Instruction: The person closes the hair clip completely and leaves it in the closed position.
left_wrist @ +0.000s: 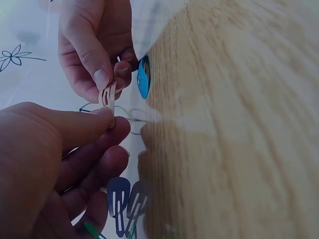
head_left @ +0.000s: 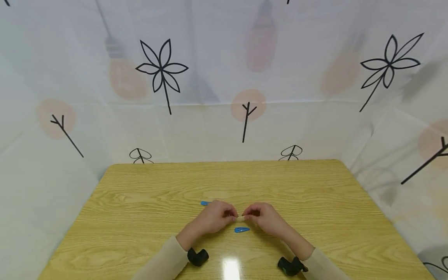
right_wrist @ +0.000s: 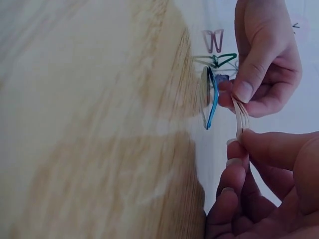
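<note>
Between my hands is a cream snap hair clip (head_left: 240, 218), with slots along its body (left_wrist: 107, 97). My left hand (head_left: 216, 216) pinches one end between thumb and fingers. The other end is pinched by my right hand (head_left: 265, 218). In the right wrist view the clip (right_wrist: 241, 118) stands slightly bent between both sets of fingertips. A blue snap clip (head_left: 242, 230) lies on the table just in front of the hands. Beyond the left hand, a second blue clip (head_left: 204, 203) is partly hidden.
In the left wrist view, a dark blue clip (left_wrist: 118, 201) and a green clip (left_wrist: 92, 230) show past the left fingers. The right wrist view has a green clip (right_wrist: 227, 60) and a pinkish clip (right_wrist: 213, 41). Patterned cloth (head_left: 203, 132) surrounds the wooden table (head_left: 140, 202).
</note>
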Available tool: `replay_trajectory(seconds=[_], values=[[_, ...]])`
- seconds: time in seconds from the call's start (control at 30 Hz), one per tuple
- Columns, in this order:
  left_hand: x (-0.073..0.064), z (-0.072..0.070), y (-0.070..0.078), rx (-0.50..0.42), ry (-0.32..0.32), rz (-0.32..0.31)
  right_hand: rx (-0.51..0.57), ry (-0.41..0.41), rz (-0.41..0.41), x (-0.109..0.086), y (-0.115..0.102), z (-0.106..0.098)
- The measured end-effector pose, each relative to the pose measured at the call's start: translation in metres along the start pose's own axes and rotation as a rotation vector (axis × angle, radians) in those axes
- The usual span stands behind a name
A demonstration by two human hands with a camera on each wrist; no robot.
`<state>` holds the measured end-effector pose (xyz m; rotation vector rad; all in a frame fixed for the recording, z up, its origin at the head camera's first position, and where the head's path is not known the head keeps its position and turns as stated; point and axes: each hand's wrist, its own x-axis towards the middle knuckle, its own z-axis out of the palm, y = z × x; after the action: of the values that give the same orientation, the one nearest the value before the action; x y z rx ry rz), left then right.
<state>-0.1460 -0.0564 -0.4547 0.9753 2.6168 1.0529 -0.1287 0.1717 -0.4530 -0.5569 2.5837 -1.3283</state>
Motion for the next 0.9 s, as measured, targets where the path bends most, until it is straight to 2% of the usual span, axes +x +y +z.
replay_trajectory(seconds=[0.13, 0.37, 0.5, 0.77, 0.9], values=[[0.0006, 0.0009, -0.0005, 0.052, -0.005, 0.007, -0.008, -0.026, -0.012, 0.0009, 0.0012, 0.0006], [0.0014, 0.0005, 0.0003, 0.071, -0.016, 0.030, -0.012, -0.047, -0.027, 0.0013, 0.0010, 0.0005], [0.0014, 0.0002, 0.0009, 0.093, -0.016, 0.050, -0.038, -0.053, -0.029, 0.0014, 0.0005, 0.0008], [0.0014, -0.0003, 0.0007, 0.193, -0.008, 0.094, -0.078, -0.057, -0.038, 0.0026, 0.0009, 0.0023], [0.0008, 0.0004, -0.0003, 0.207, -0.002, 0.107, -0.078, -0.055, -0.030, 0.0023, 0.0002, 0.0029]])
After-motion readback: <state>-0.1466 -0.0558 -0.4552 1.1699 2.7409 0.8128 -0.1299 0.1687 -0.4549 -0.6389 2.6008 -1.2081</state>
